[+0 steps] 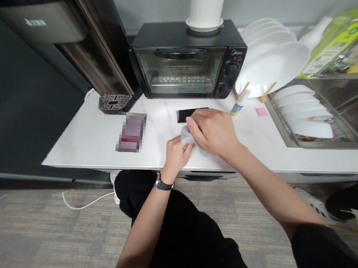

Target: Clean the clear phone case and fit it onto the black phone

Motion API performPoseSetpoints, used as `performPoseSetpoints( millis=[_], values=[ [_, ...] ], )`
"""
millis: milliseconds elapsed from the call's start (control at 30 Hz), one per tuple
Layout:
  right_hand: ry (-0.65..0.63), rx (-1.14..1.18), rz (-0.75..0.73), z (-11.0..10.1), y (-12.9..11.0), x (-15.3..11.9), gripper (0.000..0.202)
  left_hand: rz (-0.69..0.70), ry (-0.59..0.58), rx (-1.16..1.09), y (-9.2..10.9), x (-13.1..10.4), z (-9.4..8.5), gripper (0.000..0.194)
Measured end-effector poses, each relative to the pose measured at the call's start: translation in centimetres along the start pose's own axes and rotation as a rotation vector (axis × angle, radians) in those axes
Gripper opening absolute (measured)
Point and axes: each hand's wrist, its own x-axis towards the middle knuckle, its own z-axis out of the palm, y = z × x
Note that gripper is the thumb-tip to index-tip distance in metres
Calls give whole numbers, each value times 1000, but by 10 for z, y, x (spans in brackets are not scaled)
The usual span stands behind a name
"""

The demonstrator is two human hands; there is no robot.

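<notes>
Over the front part of the white counter, my two hands meet around a thin, light grey cloth. My left hand, with a dark-strapped watch at the wrist, pinches its lower side. From the right, my right hand closes over the cloth with the palm down, hiding most of it. Whether anything is wrapped inside I cannot tell. Just behind my right hand lies a flat black object, partly covered by it. A small spray bottle with a blue and yellow label stands beyond my right knuckles.
A blurred purple packet lies to the left. Behind stands a black toaster oven carrying a white pot. A drink dispenser is at left. Pink sticky notes, racked white plates and a sink with bowls are right.
</notes>
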Motion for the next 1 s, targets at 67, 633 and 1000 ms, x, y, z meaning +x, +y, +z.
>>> performPoseSetpoints(
  millis=[67, 633, 1000],
  values=[
    [-2, -18, -75, 0, -1, 0, 47, 0, 21, 5, -1, 0, 0, 21],
    [133, -78, -31, 12, -4, -3, 48, 31, -36, 78, -1, 0, -3, 24],
    [464, 345, 363, 23, 49, -34, 53, -84, -209, -51, 25, 12, -16, 18]
  ],
)
